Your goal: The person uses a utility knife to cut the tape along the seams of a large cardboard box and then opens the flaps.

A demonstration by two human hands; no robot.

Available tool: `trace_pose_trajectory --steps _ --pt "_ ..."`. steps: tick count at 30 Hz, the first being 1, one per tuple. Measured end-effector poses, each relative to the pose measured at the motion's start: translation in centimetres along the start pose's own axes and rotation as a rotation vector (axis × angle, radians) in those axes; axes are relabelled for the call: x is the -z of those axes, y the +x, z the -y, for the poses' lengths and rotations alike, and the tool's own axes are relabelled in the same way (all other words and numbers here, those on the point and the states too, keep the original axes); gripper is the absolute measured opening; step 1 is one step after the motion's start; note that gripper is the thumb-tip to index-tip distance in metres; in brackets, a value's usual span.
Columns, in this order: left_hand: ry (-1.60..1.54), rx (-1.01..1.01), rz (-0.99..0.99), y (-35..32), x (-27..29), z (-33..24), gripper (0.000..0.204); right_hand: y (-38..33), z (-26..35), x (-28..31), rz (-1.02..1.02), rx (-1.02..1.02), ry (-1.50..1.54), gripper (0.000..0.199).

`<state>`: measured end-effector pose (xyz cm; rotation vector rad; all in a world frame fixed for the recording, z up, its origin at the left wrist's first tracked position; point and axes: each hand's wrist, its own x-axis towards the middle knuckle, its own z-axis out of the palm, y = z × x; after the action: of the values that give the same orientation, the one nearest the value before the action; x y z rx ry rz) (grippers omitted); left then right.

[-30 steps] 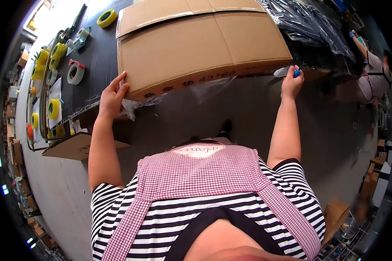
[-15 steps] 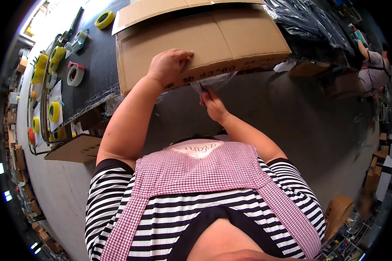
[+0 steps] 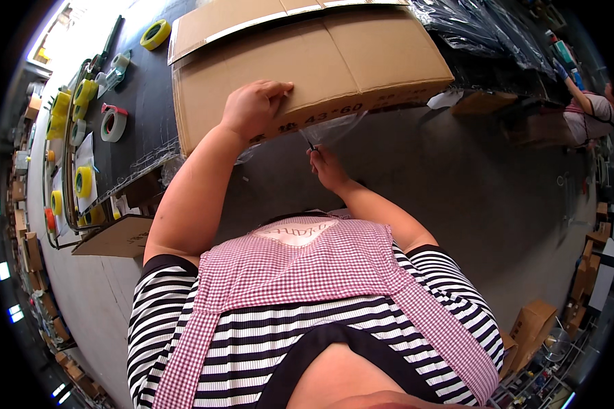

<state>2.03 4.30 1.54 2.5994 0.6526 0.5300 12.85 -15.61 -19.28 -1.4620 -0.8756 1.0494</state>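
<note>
A brown cardboard box (image 3: pixel 320 58) with printed marks lies on the dark table. On its broad face, close to the lower edge, is my left hand (image 3: pixel 256 105), fingers drawn together and pressing the cardboard. My right hand (image 3: pixel 329 168) is closed below the box's lower edge, its grip around a slim dark tool (image 3: pixel 312 146) whose tip points up; the exact kind is too small to make out. Clear plastic film (image 3: pixel 334 128) hangs under the box edge, right by the tool's tip.
Rolls of yellow tape (image 3: pixel 155 35) and a pale tape roll (image 3: pixel 114 125) lie on the dark table (image 3: pixel 140 88) at left. Black plastic-wrapped goods (image 3: pixel 481 34) are at far right. A co-worker (image 3: pixel 590 112) stands beyond them. An open carton (image 3: pixel 529 334) sits at lower right.
My right hand has drawn back slightly, down and away from the box edge, with the dark tool still in it. My left hand stays pressed on the box.
</note>
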Motion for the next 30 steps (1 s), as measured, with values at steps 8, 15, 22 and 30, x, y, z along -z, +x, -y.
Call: trace_pose_trajectory --steps 8,15,22,30 --pt "0.02 -0.007 0.001 -0.1 0.1 -0.1 0.021 -1.0 6.7 0.6 -0.094 0.199 0.182 0.029" --pt "-0.018 0.011 0.008 0.0 0.1 -0.3 0.021 0.1 5.9 0.8 -0.146 0.265 0.077 0.03" --pt "0.008 0.009 0.019 0.0 0.3 -0.3 0.022 -1.1 -0.5 1.5 -0.111 0.0 0.057 0.025" --pt "0.01 0.012 0.002 -0.1 0.1 -0.1 0.022 -1.0 5.5 2.0 -0.155 0.283 0.195 0.033"
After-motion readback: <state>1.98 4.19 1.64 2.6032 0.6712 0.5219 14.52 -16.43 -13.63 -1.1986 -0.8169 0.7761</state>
